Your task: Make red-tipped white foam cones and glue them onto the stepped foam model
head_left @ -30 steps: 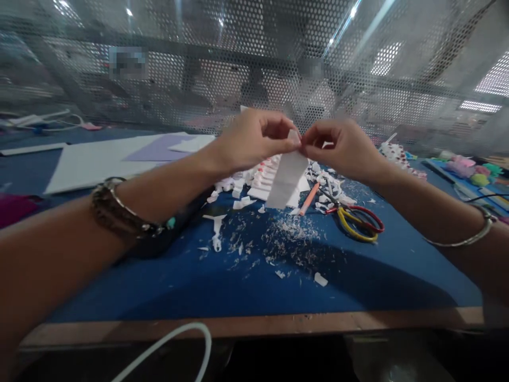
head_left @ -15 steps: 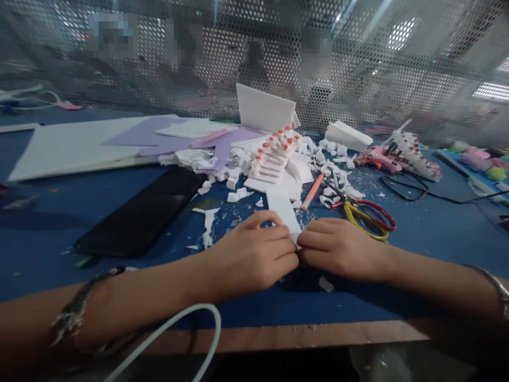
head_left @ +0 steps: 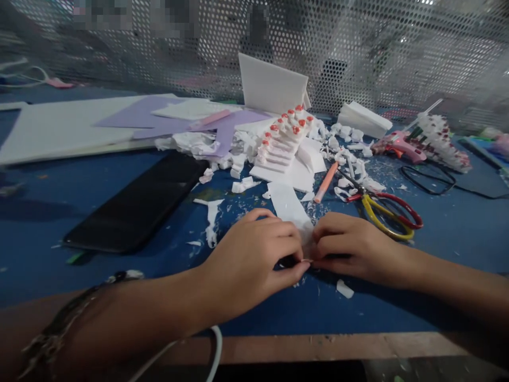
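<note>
A thin white strip (head_left: 289,204), paper or foam sheet, lies lengthwise in front of me. At its near end, my left hand (head_left: 258,260) is closed, thumb and fingertips pinched together at the edge. My right hand (head_left: 358,246) meets it from the other side, fingers curled and pinching the same end. The fingertips partly hide that edge. Just beyond the strip stands a white piece with stepped slats (head_left: 278,156) topped by several red-tipped white bits. An orange pen-like stick (head_left: 326,182) and scissors (head_left: 392,215) with red and yellow handles lie near my right hand.
A black phone (head_left: 137,204) lies at the left. White boards (head_left: 59,130) and purple sheets (head_left: 131,116) are stacked behind it. Torn white scraps (head_left: 194,143) litter the middle. A pink glue gun (head_left: 407,146) with a black cord is at the right. Perforated metal mesh (head_left: 358,58) closes the back.
The view has tilted down slightly. My hands have shifted a little to the right, and my left thumb now shows, pinching at the strip's near end.
</note>
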Action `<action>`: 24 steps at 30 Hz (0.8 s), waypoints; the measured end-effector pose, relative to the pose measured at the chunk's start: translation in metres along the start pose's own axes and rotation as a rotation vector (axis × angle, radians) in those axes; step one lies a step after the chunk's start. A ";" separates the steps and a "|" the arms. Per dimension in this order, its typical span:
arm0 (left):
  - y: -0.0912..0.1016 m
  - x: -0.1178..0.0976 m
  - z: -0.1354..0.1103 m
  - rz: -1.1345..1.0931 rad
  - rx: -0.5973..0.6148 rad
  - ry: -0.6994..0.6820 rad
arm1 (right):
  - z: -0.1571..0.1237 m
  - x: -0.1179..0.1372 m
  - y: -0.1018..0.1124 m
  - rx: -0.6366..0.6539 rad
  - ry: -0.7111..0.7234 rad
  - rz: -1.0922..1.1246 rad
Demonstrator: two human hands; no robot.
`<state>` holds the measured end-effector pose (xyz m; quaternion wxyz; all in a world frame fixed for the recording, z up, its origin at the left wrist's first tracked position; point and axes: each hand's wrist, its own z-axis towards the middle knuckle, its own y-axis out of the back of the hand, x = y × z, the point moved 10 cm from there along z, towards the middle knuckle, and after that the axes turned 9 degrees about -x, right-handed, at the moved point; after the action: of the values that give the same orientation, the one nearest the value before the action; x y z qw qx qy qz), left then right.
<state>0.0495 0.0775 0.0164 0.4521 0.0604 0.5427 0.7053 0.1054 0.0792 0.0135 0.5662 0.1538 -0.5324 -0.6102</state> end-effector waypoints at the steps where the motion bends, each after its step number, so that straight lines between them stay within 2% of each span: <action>1: 0.000 0.001 0.001 0.009 0.003 0.015 | 0.001 -0.001 0.000 -0.002 -0.018 0.010; 10: 0.000 0.007 0.006 0.043 0.012 0.076 | 0.005 -0.008 0.001 -0.050 -0.158 0.084; 20: -0.002 0.014 0.009 0.124 0.031 0.127 | 0.007 -0.012 -0.001 -0.069 -0.195 0.098; 24: -0.002 0.011 0.007 0.093 0.046 0.117 | 0.008 -0.008 0.000 -0.055 -0.147 0.111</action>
<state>0.0483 0.0901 0.0127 0.3848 0.0547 0.5808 0.7153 0.1016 0.0893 0.0134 0.5626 0.0631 -0.5632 -0.6019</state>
